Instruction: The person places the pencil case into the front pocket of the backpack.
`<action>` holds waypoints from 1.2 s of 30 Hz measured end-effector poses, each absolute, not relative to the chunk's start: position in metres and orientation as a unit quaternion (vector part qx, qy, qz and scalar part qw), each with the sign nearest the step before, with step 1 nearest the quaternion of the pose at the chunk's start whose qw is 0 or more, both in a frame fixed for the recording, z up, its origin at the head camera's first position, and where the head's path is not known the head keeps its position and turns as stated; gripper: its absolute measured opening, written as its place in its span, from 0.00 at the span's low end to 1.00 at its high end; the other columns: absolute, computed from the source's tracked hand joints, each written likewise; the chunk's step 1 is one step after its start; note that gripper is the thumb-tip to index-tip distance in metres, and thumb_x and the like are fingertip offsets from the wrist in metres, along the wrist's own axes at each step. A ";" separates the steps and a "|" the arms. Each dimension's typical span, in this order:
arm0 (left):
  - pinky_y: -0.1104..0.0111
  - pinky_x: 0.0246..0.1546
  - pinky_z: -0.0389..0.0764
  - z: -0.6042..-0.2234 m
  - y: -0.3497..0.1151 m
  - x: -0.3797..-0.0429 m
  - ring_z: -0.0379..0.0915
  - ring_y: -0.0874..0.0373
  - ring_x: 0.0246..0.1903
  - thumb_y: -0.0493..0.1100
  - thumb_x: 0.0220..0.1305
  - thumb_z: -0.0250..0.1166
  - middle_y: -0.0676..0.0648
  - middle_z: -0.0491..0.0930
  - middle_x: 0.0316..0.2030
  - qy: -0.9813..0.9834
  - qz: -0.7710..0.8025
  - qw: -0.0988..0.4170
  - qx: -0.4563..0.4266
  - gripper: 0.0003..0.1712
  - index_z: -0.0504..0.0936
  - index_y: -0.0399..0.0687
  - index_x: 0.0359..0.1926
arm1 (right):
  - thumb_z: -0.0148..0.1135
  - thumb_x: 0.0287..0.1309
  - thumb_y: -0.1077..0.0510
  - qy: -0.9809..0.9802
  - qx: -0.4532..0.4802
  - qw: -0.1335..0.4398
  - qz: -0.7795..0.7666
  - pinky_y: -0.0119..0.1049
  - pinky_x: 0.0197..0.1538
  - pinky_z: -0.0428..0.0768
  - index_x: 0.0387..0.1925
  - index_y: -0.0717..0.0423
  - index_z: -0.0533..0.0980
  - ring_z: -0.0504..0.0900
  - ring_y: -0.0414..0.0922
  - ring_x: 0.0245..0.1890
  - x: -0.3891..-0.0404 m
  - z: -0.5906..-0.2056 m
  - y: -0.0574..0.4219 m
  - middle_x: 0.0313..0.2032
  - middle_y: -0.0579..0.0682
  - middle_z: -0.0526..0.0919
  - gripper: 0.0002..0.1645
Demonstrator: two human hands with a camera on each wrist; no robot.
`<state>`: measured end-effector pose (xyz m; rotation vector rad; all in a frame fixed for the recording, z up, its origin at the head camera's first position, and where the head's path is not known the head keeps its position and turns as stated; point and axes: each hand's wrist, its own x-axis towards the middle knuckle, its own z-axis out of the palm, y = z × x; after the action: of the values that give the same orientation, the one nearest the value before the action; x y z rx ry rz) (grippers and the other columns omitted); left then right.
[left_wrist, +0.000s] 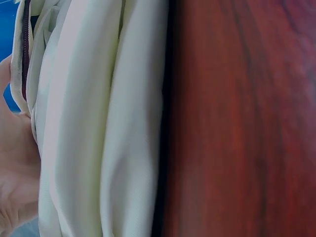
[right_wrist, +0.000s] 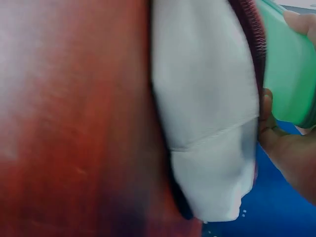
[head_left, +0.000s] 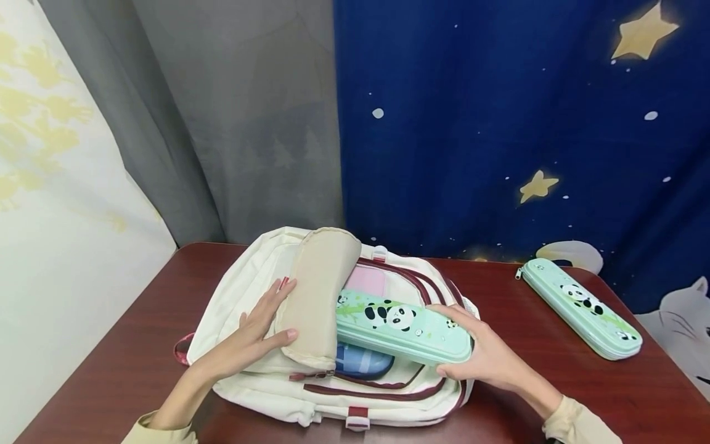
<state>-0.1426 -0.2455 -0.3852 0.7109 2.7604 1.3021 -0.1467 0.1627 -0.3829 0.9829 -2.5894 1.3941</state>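
A cream backpack (head_left: 261, 388) with dark red zips lies flat on the table. My left hand (head_left: 244, 345) rests on its beige front pocket flap (head_left: 318, 290), thumb and fingers spread. At the left wrist view's edge, part of the left hand (left_wrist: 17, 173) shows beside the cream fabric (left_wrist: 81, 118). My right hand (head_left: 488, 351) grips one end of a mint-green panda pencil case (head_left: 410, 324); its other end is under the flap. In the right wrist view, the pencil case (right_wrist: 289, 69) sits between the thumb and fingers of the right hand (right_wrist: 294, 153).
A second mint-green panda pencil case (head_left: 582, 308) lies at the table's right. Inside the backpack opening show a pink item (head_left: 366, 280) and a blue item (head_left: 363, 362). The dark red table (head_left: 133, 345) meets curtains (head_left: 444, 123) behind.
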 end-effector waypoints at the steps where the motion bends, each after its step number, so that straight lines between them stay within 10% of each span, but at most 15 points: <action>1: 0.28 0.49 0.31 -0.385 -0.246 -0.142 0.28 0.48 0.70 0.53 0.64 0.57 0.47 0.35 0.72 0.880 0.417 0.006 0.228 0.42 0.44 0.70 0.72 | 0.79 0.32 0.53 -0.835 0.313 0.016 0.453 0.30 0.49 0.67 0.63 0.45 0.66 0.70 0.41 0.50 -0.145 -0.385 0.163 0.55 0.42 0.73 0.51; 36: 0.28 0.49 0.41 -0.372 -0.235 -0.141 0.38 0.45 0.69 0.56 0.61 0.61 0.45 0.47 0.70 0.894 0.399 -0.037 0.199 0.35 0.60 0.75 0.67 | 0.77 0.34 0.42 -0.872 0.341 0.081 0.342 0.34 0.48 0.71 0.66 0.45 0.62 0.70 0.37 0.49 -0.147 -0.393 0.137 0.54 0.38 0.68 0.55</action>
<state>-0.1411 -0.2346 -0.3723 0.6409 2.8786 1.2832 -0.1466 0.1370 -0.3926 1.0204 -2.6053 1.0233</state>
